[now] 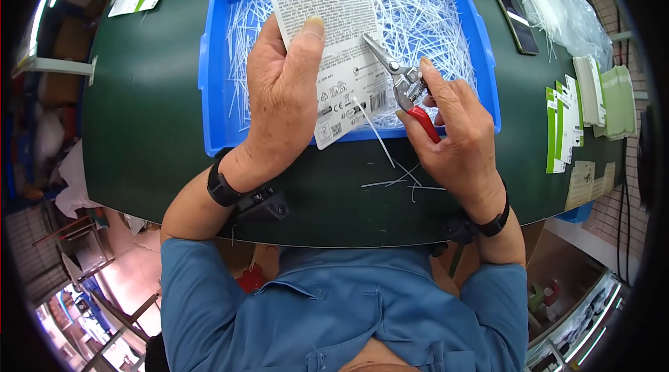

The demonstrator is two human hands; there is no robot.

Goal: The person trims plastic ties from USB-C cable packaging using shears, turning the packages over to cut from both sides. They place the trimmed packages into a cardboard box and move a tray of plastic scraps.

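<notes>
- Loose white strips (401, 180) lie on the near green table (146, 114).
- Left hand (282, 93) grips a white printed card (334, 31) over the blue tray (212, 79).
- Right hand (453, 132) is closed around red-handled snips (404, 86), blades at the card.
- Phone (514, 18) and green-white cards (566, 125) lie far right.

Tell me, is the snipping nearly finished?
Lots looks done: the blue tray is full of cut white ties. Now the left hand holds a printed card while the right hand works red-handled snips on it. More cards wait at the right.
</notes>
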